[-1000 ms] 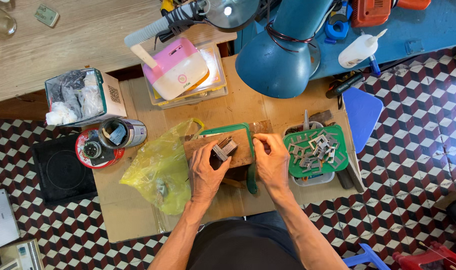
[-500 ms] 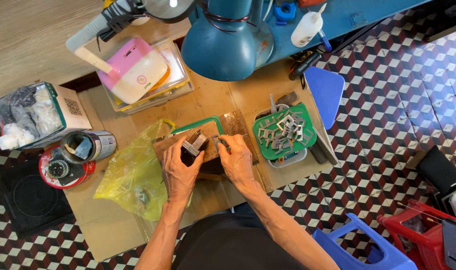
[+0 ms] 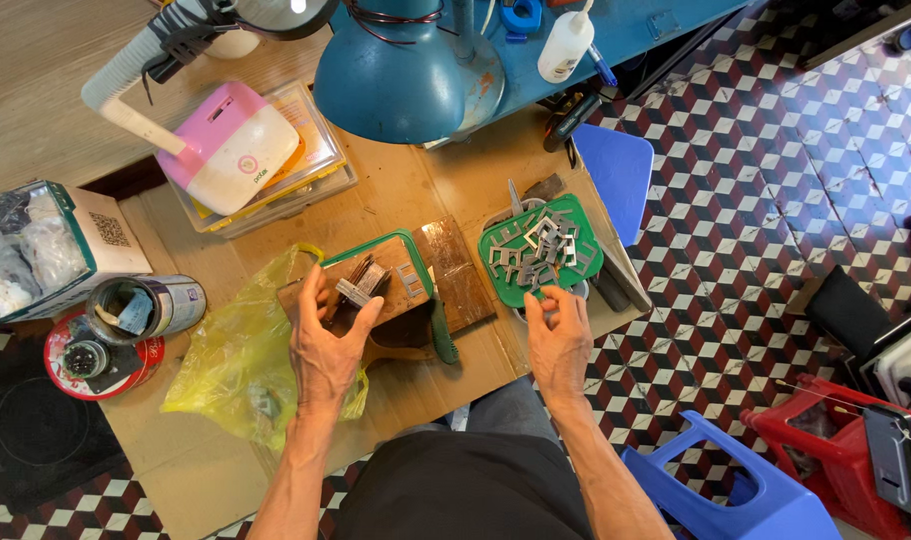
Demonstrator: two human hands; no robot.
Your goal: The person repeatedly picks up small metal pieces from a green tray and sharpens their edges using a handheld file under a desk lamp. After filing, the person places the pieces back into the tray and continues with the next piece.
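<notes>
the left hand (image 3: 326, 345) has its grip closed around a stack of small grey metal pieces (image 3: 359, 285), held over a wooden block (image 3: 396, 300) at the middle of the tabletop (image 3: 416, 190). the right hand (image 3: 559, 340) pinches thumb to fingertips at the near edge of a green tray (image 3: 586, 262) heaped with similar pieces; what it holds is too small to tell. a yellow plastic bag (image 3: 231, 365) lies to the left, a blue lamp (image 3: 391, 65) stands above, and checkered floor tiles (image 3: 766, 160) spread to the right.

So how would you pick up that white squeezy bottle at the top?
Probably around the body of the bottle, coming in from the side. It seems to stand upright on the blue bench, and the body is wide and round, while the nozzle end is narrow and would slip between fingers.
</notes>
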